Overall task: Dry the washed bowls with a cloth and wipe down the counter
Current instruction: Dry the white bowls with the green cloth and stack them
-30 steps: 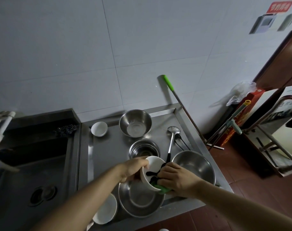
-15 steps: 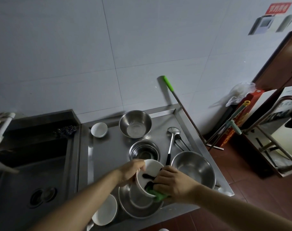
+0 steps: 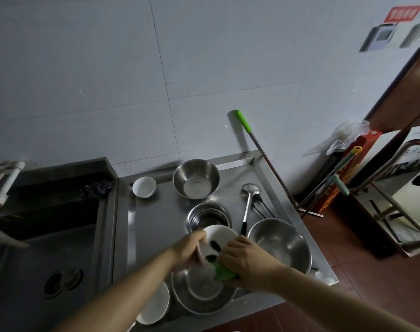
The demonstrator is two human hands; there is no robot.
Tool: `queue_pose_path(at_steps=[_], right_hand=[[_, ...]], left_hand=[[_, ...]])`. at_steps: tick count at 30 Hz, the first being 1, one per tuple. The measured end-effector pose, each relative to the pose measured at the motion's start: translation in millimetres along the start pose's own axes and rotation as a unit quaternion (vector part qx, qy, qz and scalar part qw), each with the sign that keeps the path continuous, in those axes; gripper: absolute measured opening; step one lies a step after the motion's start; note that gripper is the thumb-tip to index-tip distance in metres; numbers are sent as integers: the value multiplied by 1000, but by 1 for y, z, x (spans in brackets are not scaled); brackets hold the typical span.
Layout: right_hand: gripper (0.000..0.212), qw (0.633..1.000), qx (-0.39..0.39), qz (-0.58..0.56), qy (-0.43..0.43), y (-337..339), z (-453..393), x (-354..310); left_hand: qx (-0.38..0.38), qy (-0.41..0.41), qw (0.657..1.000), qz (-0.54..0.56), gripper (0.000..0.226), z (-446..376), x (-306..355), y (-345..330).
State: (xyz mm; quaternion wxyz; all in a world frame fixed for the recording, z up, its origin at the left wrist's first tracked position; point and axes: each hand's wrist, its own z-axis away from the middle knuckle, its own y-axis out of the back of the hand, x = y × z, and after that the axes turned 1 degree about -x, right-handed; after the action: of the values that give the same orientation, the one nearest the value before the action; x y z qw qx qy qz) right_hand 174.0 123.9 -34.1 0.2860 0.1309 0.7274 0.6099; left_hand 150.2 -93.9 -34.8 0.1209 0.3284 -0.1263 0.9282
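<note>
My left hand (image 3: pixel 188 248) grips a white bowl with black markings (image 3: pixel 217 239) by its left rim, tilted, above a wide steel bowl (image 3: pixel 204 293) at the counter's front edge. My right hand (image 3: pixel 246 258) presses a green cloth (image 3: pixel 223 273) against the bowl's lower right side; most of the cloth is hidden under the hand. Other bowls stand on the steel counter (image 3: pixel 153 226): a small white one (image 3: pixel 144 186) at the back, a steel one (image 3: pixel 195 178) beside it, a stack of steel bowls (image 3: pixel 207 216), a large steel bowl (image 3: pixel 279 243) on the right, and a white bowl (image 3: pixel 156 305) at the front.
A ladle (image 3: pixel 248 204) and dark utensils lie between the bowls on the right. A sink (image 3: pixel 43 255) sits to the left with a dark scrubber (image 3: pixel 96 188) on its ledge. A green-handled mop (image 3: pixel 259 149) leans on the tiled wall; the counter edge drops to red floor.
The white bowl has turned in my hands, and the right hand with the cloth has shifted along its lower side. Both hands stay over the wide steel bowl.
</note>
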Motion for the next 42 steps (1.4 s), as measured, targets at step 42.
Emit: queue_pose_path(at_steps=[42], right_hand=[[34, 855, 288, -280, -328, -11, -38, -5]], left_hand=[[126, -62, 925, 353, 37, -10, 47, -78]])
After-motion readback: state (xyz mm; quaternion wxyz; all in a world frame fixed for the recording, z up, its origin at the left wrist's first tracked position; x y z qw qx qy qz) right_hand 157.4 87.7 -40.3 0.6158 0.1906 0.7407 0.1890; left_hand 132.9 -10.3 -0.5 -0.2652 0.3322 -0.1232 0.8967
